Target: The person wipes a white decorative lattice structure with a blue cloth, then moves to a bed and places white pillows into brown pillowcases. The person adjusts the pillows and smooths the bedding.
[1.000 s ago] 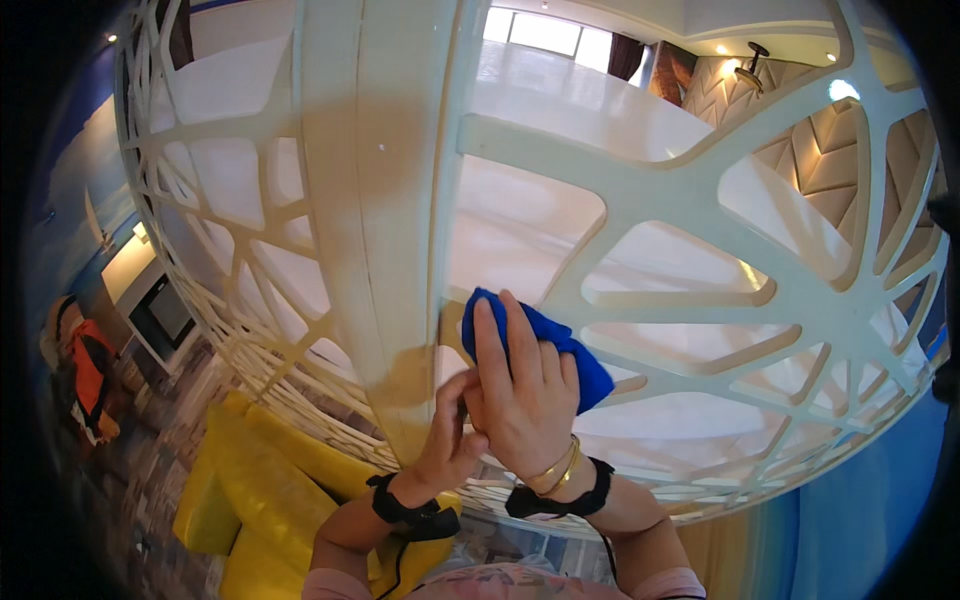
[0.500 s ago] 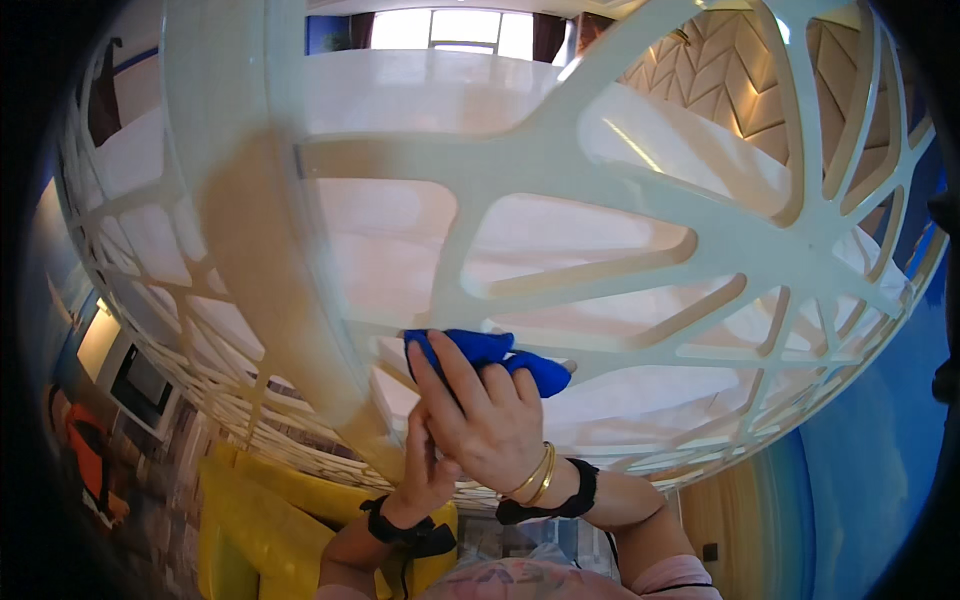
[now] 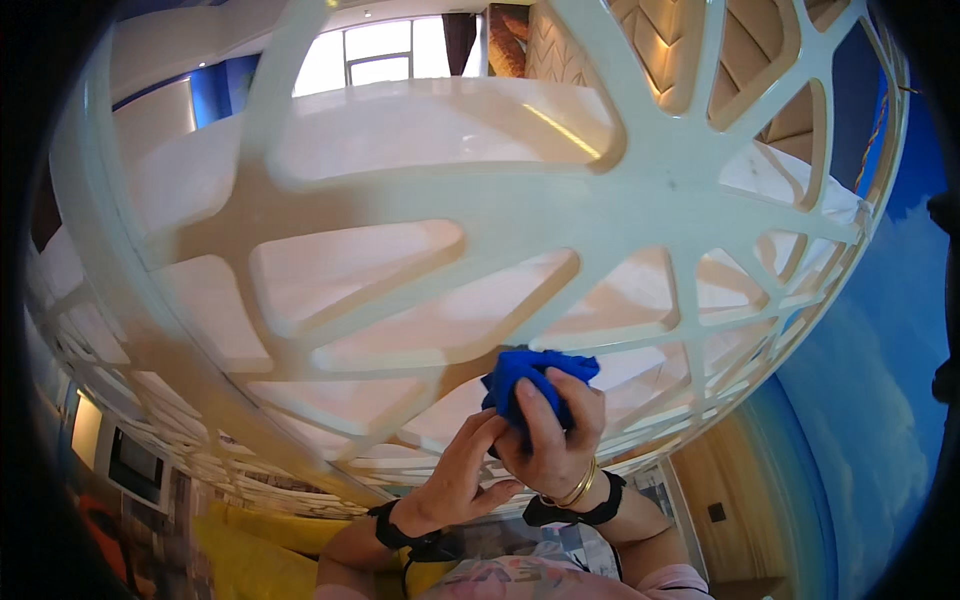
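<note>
Blue crumpled soft cloth (image 3: 515,375): sitting against the lower middle of the lattice, just right of picture centre; bunching into loose folds, apparently touching a narrow strut.
Right hand (image 3: 550,445): gripping the cloth narrowly, curling fingers over its front; wearing thin gold bangles (image 3: 582,488) and a black wrist strap (image 3: 600,507).
Left hand (image 3: 455,480): lying just beside the right hand, pointing fingers toward it, spreading thumb clear; holding nothing visible. Cannot tell whether touching the right hand or only overlapping in view.
Glossy cream-white curved lattice (image 3: 650,210): bulging toward the camera, framing rounded cut-outs; showing a small dark speck (image 3: 672,185) above and right of the cloth.
Wiping step: judging from cloth and hand placement, likely wiping one strut, working mid-surface rather than at the rim.
Next stroke: probably calling for flat, even pressure along the strut, then tucking cloth into the cut-out edges without snagging folds on corners.
Surroundings: showing a bright yellow padded seat (image 3: 270,570) below left, a cloud-painted blue wall (image 3: 880,330) at right, beige quilted wall panels (image 3: 745,60) beyond the lattice.
</note>
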